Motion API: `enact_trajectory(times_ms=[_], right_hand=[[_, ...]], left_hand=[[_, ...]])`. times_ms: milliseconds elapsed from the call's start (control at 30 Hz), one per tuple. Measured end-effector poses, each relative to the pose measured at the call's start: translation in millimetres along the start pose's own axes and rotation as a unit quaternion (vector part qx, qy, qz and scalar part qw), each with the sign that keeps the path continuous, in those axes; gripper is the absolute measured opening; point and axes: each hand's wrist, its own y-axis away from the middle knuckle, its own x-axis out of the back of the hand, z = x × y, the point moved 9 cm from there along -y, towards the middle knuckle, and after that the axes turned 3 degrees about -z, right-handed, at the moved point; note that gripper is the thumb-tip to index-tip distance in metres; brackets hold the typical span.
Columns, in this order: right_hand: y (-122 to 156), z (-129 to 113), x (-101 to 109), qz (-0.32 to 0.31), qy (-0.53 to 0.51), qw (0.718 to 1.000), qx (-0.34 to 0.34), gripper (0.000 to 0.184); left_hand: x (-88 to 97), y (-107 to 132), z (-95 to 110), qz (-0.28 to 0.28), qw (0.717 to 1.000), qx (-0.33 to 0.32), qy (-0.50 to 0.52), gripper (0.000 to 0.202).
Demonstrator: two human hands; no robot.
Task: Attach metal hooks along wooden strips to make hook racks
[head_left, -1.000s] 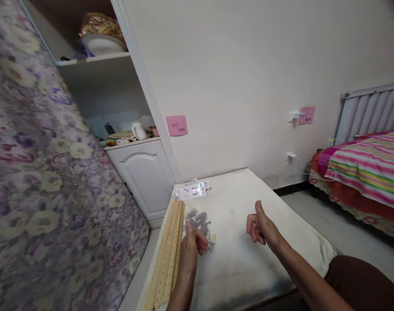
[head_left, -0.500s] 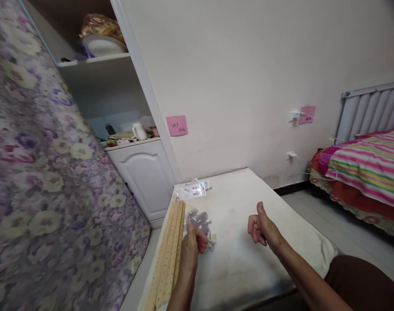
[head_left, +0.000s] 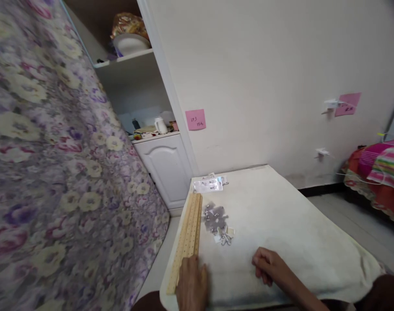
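Palm down, my left hand (head_left: 192, 283) is over the near end of the pale wooden strips (head_left: 189, 231), which have rows of small holes. Its thumb stands apart from the fingers; the fingertips are partly hidden, and I cannot tell how firmly they touch the wood. My right hand (head_left: 267, 264) is loosely curled above the near part of the table, with nothing visible in it. Between the hands and farther back lies a heap of small grey plastic bags (head_left: 215, 218), with small metal rings and tags (head_left: 227, 235) at its near side.
Clear plastic packs (head_left: 208, 185) lie at the far left of the cloth-covered table (head_left: 265, 207). A flowered curtain (head_left: 70, 172) hangs at left beside a white cupboard (head_left: 166, 168). Plugs (head_left: 331, 104) stick out of the wall; a bed (head_left: 375, 168) is at right.
The view has turned left. Both hands have come down and nearer to me; the left is now over the wooden strips, and the right's raised thumb has folded in.
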Motion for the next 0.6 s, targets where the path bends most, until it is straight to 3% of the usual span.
enact_trajectory(times_ms=[100, 233, 433, 600], right_hand=[[-2.4, 17.6, -21.3, -0.025, -0.006, 1.0, -0.012, 0.033], [-5.0, 23.3, -37.9, -0.044, -0.01, 0.999, -0.023, 0.028], [-11.3, 31.1, -57.4, -0.06, -0.012, 0.997, -0.04, 0.023], [-22.5, 16.8, -98.9, -0.086, -0.063, 0.994, -0.011, 0.034]], left_hand=[[0.6, 4.6, -32.8, -0.003, 0.995, 0.041, -0.087, 0.032], [-4.3, -1.9, -45.3, -0.038, 0.991, 0.073, -0.104, 0.033], [-8.3, -9.1, -43.1, -0.122, 0.983, 0.128, -0.051, 0.024], [-8.0, 0.4, -31.3, -0.137, 0.983, 0.12, -0.002, 0.027]])
